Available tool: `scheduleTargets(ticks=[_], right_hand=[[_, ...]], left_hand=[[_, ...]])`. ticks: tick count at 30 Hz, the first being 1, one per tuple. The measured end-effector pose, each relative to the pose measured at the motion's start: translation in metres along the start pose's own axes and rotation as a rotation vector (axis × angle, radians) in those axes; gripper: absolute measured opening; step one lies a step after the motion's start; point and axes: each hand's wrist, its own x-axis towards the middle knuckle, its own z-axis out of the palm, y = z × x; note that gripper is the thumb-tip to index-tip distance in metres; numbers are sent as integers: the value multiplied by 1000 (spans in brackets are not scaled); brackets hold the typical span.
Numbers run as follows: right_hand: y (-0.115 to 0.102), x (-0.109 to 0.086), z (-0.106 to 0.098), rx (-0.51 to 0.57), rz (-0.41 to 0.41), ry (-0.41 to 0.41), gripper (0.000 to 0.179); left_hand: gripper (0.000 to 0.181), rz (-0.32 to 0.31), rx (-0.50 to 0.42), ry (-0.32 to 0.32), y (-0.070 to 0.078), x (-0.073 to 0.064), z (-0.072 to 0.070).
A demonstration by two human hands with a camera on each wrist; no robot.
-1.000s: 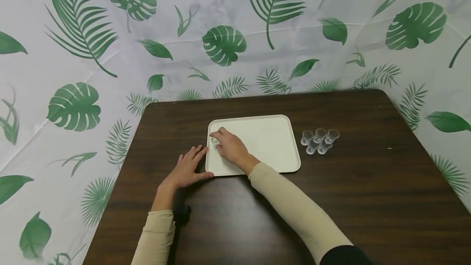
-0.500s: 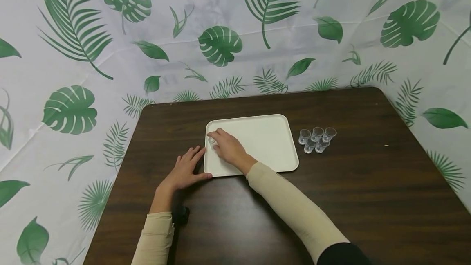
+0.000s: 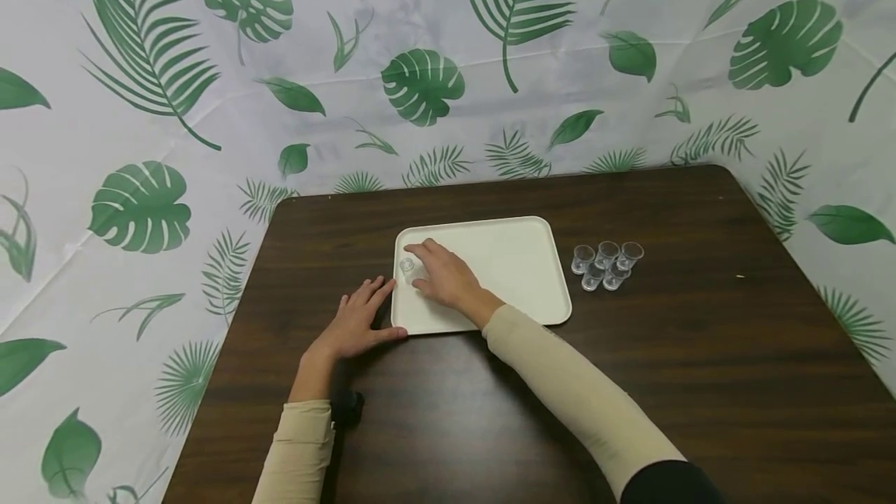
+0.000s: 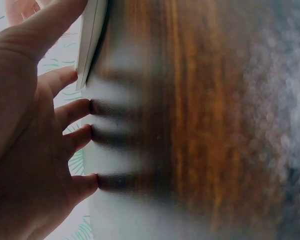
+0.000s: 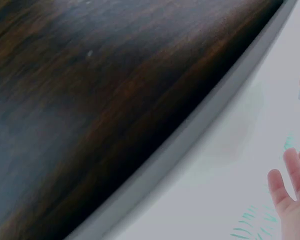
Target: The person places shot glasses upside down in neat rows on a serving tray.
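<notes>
A small clear shot glass (image 3: 407,264) stands near the left end of a white rectangular tray (image 3: 504,271). My right hand (image 3: 446,277) is over the tray just right of the glass, fingers and thumb spread apart, with a gap showing between them and the glass. My left hand (image 3: 355,323) lies spread at the tray's near left corner. In the left wrist view, the left thumb and index finger are at the tray rim (image 4: 90,42), while the other fingertips (image 4: 85,185) rest on the table.
Several more clear shot glasses (image 3: 607,264) stand grouped right of the tray on the dark wooden table (image 3: 700,364). A leaf-patterned cloth (image 3: 315,45) hangs behind the table. A tiny yellowish speck (image 3: 740,276) lies farther right.
The right hand's fingers have come away from the shot glass and the hand has shifted slightly right, leaving the glass on the tray. The left hand stays at the corner.
</notes>
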Motion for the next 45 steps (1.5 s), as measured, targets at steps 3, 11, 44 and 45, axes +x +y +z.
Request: scheduleTargets(ticks=[3,11,44,45], right_hand=[[3,-3,-6,25,-20,20,64],[15,-16,-23,60,-38,40,66],[198,-150,-190,158,472,558,38],[205,-155,-188,163,500,518,37]], left_hand=[[96,-4,-3,2,0,0,-1],[97,-12,6,-10,-1,1,-6],[96,-8,-42,-27,3,-2,-1],[96,-9,-40,-27,3,-3,-1]])
